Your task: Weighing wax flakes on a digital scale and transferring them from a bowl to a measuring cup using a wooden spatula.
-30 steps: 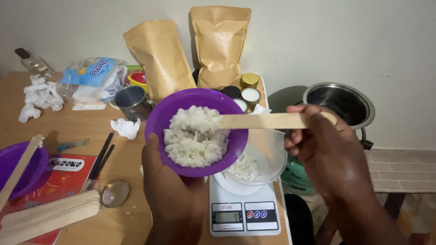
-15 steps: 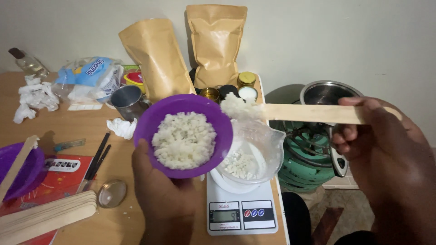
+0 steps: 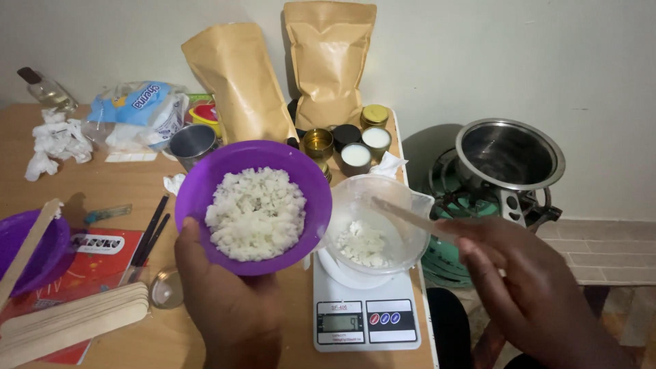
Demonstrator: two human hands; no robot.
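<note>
A wooden bench [image 3: 123, 188] stands against a pale wall, cluttered from end to end. Along its back edge lean two brown paper pouches [image 3: 328, 61], with a cluster of small round tins [image 3: 355, 143] in front of them near the back right corner, some filled with white. Toward the back left lie crumpled white tissues [image 3: 55, 140] and a blue-and-white plastic bag [image 3: 137, 113], with a metal cup [image 3: 193, 143] beside it. At the front left corner a stack of flat wooden sticks [image 3: 75, 321] rests on a red booklet [image 3: 96, 256], next to a second purple bowl [image 3: 27, 249] with a stick leaning in it. Off the bench's right edge, a steel pot [image 3: 509, 157] sits on a green gas burner [image 3: 451, 253] (the floor there looks like pale brick).

The left hand [image 3: 229, 304] is curled under a purple bowl [image 3: 254, 205] of white flakes [image 3: 256, 213], thumb on the near rim, holding it above the bench just left of the scale. The right hand [image 3: 526, 280] pinches a wooden stick [image 3: 410, 217] between closed fingers; its far end reaches into a clear plastic cup [image 3: 376, 222] that stands on a white digital scale [image 3: 365, 318] at the bench's front right edge, a little heap of flakes in its bottom.
</note>
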